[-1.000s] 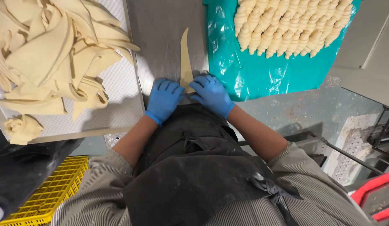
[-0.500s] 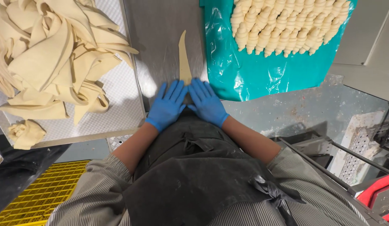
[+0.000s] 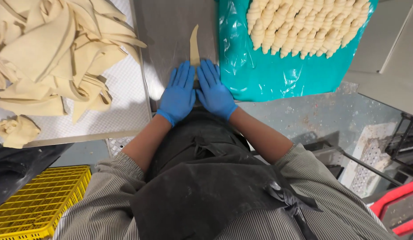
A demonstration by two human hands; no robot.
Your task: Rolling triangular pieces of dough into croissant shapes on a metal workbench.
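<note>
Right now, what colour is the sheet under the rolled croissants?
Teal green, a glossy plastic sheet beneath the rolled croissants; the head view shows it.

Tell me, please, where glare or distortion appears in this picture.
Head view: glare streaks the crinkled teal plastic sheet and softly the steel table; wide-angle bending curves the tray edge; hands and dough strip look sharp.
</note>
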